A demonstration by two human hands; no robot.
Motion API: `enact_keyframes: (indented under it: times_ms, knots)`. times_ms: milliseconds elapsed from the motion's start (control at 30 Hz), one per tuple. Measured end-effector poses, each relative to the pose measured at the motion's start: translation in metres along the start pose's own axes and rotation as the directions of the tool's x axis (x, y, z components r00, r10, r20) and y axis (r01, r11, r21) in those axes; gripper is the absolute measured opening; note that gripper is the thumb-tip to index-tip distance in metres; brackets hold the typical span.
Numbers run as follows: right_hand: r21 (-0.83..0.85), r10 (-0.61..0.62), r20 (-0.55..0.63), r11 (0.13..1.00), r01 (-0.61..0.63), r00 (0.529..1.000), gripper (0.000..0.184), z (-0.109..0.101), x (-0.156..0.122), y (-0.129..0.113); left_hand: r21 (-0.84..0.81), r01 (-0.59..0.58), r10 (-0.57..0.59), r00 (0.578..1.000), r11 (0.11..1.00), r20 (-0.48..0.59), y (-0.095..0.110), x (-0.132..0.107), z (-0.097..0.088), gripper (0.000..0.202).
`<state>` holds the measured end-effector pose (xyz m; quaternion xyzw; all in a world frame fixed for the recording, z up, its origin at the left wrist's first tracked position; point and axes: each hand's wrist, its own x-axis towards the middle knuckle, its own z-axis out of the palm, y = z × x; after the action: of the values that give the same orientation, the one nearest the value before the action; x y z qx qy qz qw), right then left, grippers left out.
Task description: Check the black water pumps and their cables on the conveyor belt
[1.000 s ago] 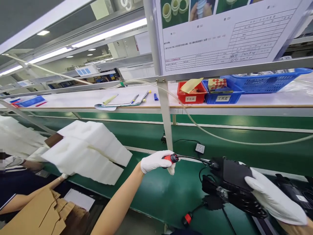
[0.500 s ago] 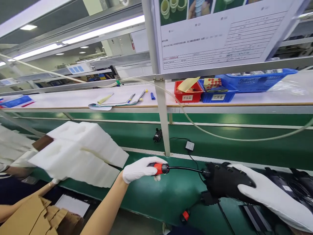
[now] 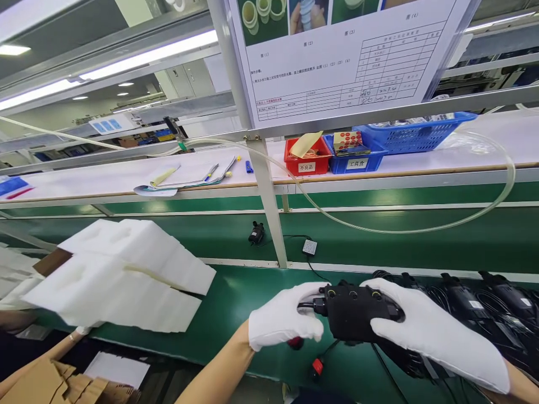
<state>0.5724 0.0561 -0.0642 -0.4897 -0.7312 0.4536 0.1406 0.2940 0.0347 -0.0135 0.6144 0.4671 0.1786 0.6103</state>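
A black plastic box (image 3: 351, 314) with screw holes and a cable gland on its left end is held above the green bench by my right hand (image 3: 404, 314), fingers over its top and thumb on its front. My white-gloved left hand (image 3: 288, 314) curls round the short black cable (image 3: 305, 306) at that gland, fingertips close to the box's corner. Below the left hand shows a dark red connector (image 3: 296, 342), partly hidden. A red and black plug (image 3: 316, 367) hangs lower, on a cable behind the box.
Several black devices with coiled cables (image 3: 467, 300) lie at the right. White foam sheets (image 3: 130, 275) are stacked at the left, near a co-worker's arm (image 3: 54, 348) and cardboard (image 3: 37, 381). A small black device (image 3: 256, 233) and white-labelled block (image 3: 309, 247) lie beyond the upright post (image 3: 269, 207).
My left hand has moved right from the red connector along the cable to the box's gland end. The box has turned and shifted slightly left in my right hand. The view has shifted right.
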Motion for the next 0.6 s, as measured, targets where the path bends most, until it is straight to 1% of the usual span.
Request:
enact_keyframes:
  times_ms: [100,200,267,333,400,500,600]
  knots:
    - [0.027,-0.001,0.024,1.000,0.001,1.000,0.057,0.000,-0.002,-0.001,-0.027,0.064,-0.065,0.997,0.998,-0.043,0.013,-0.005,0.012,0.067]
    - [0.021,-0.009,0.029,1.000,0.008,1.000,0.057,0.002,-0.002,-0.002,-0.066,0.128,-0.134,0.985,0.990,-0.105,0.019,-0.007,0.018,0.044]
    - [0.010,-0.033,0.034,0.999,0.032,0.999,0.057,0.003,0.000,-0.001,-0.076,0.146,-0.155,0.979,0.986,-0.133,0.021,-0.007,0.020,0.034]
    - [-0.002,-0.051,0.039,0.999,0.051,0.998,0.060,0.002,0.002,0.000,-0.088,0.157,-0.168,0.976,0.984,-0.140,0.023,-0.006,0.021,0.033]
    - [0.004,-0.095,0.040,0.995,0.095,0.995,0.065,-0.001,0.004,0.002,-0.094,0.167,-0.179,0.974,0.981,-0.141,0.023,-0.006,0.022,0.032]
    - [0.052,-0.236,0.021,0.971,0.235,0.971,0.081,-0.005,0.007,0.005,-0.114,0.145,-0.161,0.976,0.983,-0.147,0.021,-0.004,0.023,0.033]
    - [0.078,-0.371,-0.080,0.923,0.376,0.925,0.094,-0.007,0.010,0.009,-0.098,0.089,-0.104,0.982,0.991,-0.156,0.015,-0.003,0.022,0.041]
